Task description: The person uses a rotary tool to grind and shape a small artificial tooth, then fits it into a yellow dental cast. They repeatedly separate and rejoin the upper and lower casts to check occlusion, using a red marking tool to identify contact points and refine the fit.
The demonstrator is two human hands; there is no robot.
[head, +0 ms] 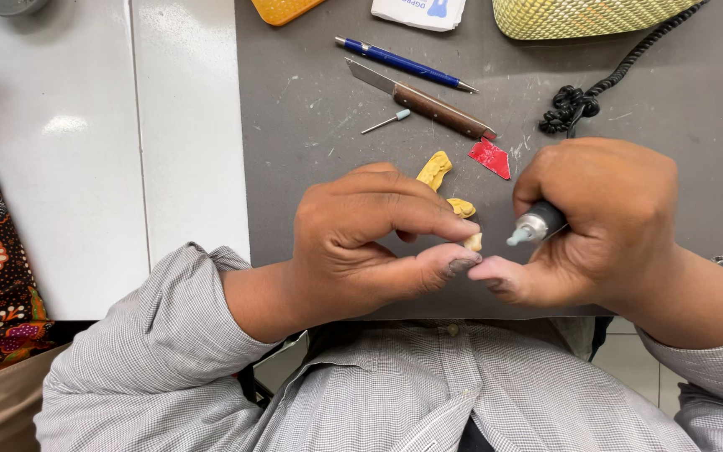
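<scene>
Left hand (361,243) half hides yellow piece (472,242) (shape unclear) beside handpiece (537,224).

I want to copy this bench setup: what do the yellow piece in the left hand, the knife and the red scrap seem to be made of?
Yellow piece: matte and chalky, probably cast plaster or stone.
Knife: bare grey metal blade with a dull sheen, and a dark brown handle, seemingly wood.
Red scrap: thin, slightly glossy sheet with broken edges, possibly wax; the look leaves it open.
</scene>
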